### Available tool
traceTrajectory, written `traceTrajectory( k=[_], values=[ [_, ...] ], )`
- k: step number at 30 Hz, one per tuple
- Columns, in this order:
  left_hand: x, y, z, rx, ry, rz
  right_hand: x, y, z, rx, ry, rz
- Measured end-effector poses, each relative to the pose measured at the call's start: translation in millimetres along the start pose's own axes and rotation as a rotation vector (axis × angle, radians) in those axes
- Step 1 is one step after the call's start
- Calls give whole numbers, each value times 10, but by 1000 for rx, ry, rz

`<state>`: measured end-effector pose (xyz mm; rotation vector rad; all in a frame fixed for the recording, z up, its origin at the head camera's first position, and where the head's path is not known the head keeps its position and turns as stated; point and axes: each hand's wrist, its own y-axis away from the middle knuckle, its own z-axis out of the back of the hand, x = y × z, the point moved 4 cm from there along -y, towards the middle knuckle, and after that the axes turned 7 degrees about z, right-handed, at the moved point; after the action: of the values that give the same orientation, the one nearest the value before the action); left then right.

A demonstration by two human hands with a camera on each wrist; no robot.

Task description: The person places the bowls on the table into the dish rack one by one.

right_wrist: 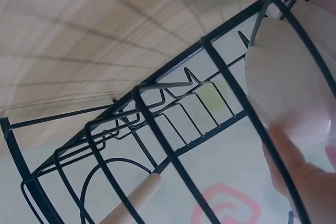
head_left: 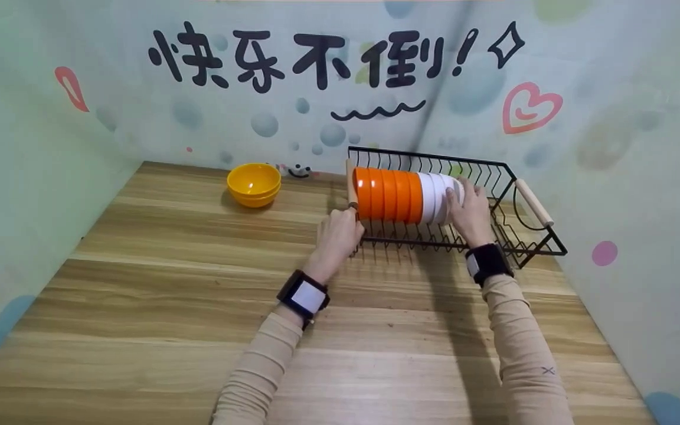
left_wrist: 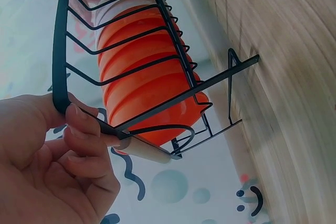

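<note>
A black wire dish rack [head_left: 428,156] with wooden handles holds a row of orange bowls [head_left: 387,195] on edge at its left end. White bowls [head_left: 431,199] stand on edge right after them, nested closely. At the rack's front left corner my left hand [head_left: 340,233] grips the frame; the left wrist view shows its thumb and fingers pinching the black rail [left_wrist: 61,72]. My right hand [head_left: 471,213] holds the outermost white bowl [right_wrist: 286,82], thumb in front and fingers over the top. Part of that bowl is hidden behind the hand.
Two stacked yellow bowls [head_left: 254,183] stand on the wooden table [head_left: 186,330] to the left of the rack. A printed cloth wall [head_left: 293,136] rises right behind the rack. The right wooden handle [head_left: 533,202] sticks up at the rack's far end.
</note>
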<state>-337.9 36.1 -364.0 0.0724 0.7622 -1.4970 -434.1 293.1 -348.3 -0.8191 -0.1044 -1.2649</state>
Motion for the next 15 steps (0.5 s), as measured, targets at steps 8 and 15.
traceTrajectory(
  k=[8, 15],
  values=[
    [6, 2, -15, 4, 2, 16, 115, 183, 169, -367, -203, 33],
    [22, 3, -6, 9, -5, 11, 166, 391, 81, -379, -337, 37]
  ],
)
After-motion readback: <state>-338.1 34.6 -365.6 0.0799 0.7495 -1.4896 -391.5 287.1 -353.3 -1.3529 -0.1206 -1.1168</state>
